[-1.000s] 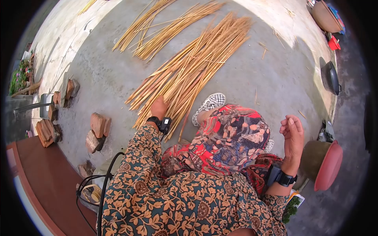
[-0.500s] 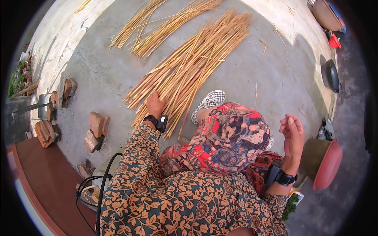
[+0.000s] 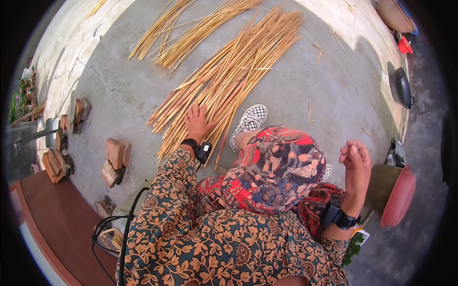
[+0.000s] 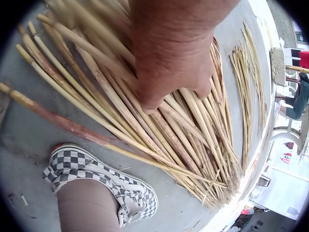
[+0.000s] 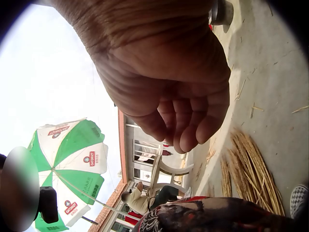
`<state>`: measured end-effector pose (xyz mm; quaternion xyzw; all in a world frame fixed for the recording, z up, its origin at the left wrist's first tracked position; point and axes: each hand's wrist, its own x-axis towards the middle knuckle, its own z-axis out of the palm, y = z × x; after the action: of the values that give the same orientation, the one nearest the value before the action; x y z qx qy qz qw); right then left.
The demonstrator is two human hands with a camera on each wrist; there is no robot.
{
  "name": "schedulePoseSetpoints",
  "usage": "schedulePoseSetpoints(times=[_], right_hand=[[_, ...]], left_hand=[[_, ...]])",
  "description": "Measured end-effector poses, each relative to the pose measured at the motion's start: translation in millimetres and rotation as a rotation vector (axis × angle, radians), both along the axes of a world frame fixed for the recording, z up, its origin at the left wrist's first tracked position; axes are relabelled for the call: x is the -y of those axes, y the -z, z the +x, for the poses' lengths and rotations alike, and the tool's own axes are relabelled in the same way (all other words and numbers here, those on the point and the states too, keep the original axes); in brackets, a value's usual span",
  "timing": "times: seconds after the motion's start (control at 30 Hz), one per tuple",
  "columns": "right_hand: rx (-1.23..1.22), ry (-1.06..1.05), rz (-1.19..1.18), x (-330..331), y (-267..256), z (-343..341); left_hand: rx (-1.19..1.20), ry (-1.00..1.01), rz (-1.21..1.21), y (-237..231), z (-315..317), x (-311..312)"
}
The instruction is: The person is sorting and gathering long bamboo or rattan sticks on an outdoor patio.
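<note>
A thick spread of dry plant stalks (image 3: pixel 234 71), brushy at the far end, lies on the concrete in the head view. My left hand (image 3: pixel 197 125) rests on the near, cut ends with its fingers spread out. In the left wrist view, fingertips (image 4: pixel 150 107) touch the stalks from above. My right hand (image 3: pixel 357 167) hangs in the air over by the right knee, fingers loosely bent and holding nothing. The right wrist view shows that same palm (image 5: pixel 169 72) with nothing in it.
Two smaller stalk bundles (image 3: pixel 205 31) lie farther off. Broken bricks (image 3: pixel 115 155) are stacked to the left. A checkered shoe (image 3: pixel 250 119) is beside the stalks. At right stand a reddish basin (image 3: pixel 398 198) and a black pan (image 3: pixel 401 88). Another person (image 5: pixel 145 200) sits by a green-white umbrella (image 5: pixel 72 169).
The left hand's fingers have gone from curled at the stalk ends to spread flat over them, slightly to the right. The right hand has stayed nearly still.
</note>
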<state>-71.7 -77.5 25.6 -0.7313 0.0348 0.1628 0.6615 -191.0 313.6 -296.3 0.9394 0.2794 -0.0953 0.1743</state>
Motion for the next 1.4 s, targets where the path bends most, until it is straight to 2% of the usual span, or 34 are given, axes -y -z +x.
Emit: schedulePoseSetpoints(times=[0.13, 0.27, 0.43, 0.53, 0.57, 0.63, 0.73, 0.83, 0.97, 1.13, 1.23, 1.27, 1.37, 1.4], right_hand=[[0.005, 0.002, -0.014, -4, -5, -3], [-0.016, -0.033, -0.025, -7, -5, -4], [-0.009, -0.027, -0.029, -2, -3, -4], [-0.02, -0.016, -0.017, 5, -2, -6], [-0.018, -0.014, -0.012, 3, -5, -10], [-0.023, -0.014, -0.004, 4, -4, -11], [-0.034, -0.027, -0.011, 3, -4, -10], [-0.046, 0.005, -0.02, 5, -6, -10], [-0.023, 0.005, 0.022, 8, -9, -8], [-0.025, -0.02, 0.06, 6, -10, -8], [-0.032, 0.0, 0.047, 7, -10, -9], [-0.032, 0.003, 0.052, 5, -13, -14], [-0.033, -0.009, 0.068, 5, -14, -13], [-0.035, -0.008, 0.069, 5, -14, -13]], left_hand=[[-0.121, 0.032, -0.044, -4, 29, 19], [-0.249, 0.172, 0.034, -16, 49, 38], [-0.269, 0.018, 0.01, -13, 50, -3], [-0.276, -0.124, -0.084, -7, 41, -40], [-0.228, -0.163, -0.079, -8, 33, -51], [-0.224, -0.066, -0.07, -1, 26, -63], [-0.226, -0.007, -0.039, -14, 23, -56], [-0.14, 0.015, 0.055, -8, 25, -45], [0.191, 0.026, 0.184, 3, 43, -32], [0.163, -0.046, 0.077, 0, 92, -36], [-0.035, -0.122, -0.02, -7, 113, -20], [-0.011, -0.098, -0.001, 3, 111, -12], [0.031, 0.163, 0.097, -1, 102, 39], [0.028, 0.23, 0.116, 13, 96, 51]])
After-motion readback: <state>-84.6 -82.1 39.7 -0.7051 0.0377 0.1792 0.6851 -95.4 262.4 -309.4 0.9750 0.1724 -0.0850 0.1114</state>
